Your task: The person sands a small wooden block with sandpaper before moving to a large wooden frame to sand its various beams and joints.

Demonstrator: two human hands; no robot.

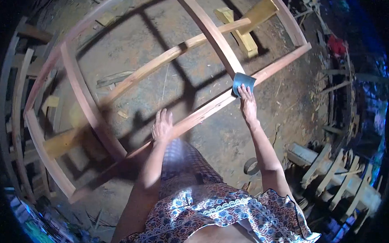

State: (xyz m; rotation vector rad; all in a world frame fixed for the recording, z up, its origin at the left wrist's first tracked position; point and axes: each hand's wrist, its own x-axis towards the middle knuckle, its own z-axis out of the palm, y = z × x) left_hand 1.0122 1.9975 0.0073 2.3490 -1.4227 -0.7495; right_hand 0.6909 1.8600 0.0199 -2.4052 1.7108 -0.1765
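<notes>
A large wooden frame with crossbars lies across the view, and its near rail (208, 108) runs diagonally in front of my body. My right hand (247, 107) presses a curved, dark blue-grey sheet of sandpaper (244, 81) onto the joint where a crossbar (214, 38) meets that rail. Its fingers lie on the sheet. My left hand (162, 128) is at the same rail further left, fingers stretched out past the wood and holding nothing. Whether its palm bears on the rail is hard to see.
A wooden block support (240, 35) stands under the frame at the far side. A roll or ring (251, 166) lies on the dirt floor near my right arm. Slatted wooden pieces (338, 176) lie at right, and more lumber (21, 115) is stacked at left.
</notes>
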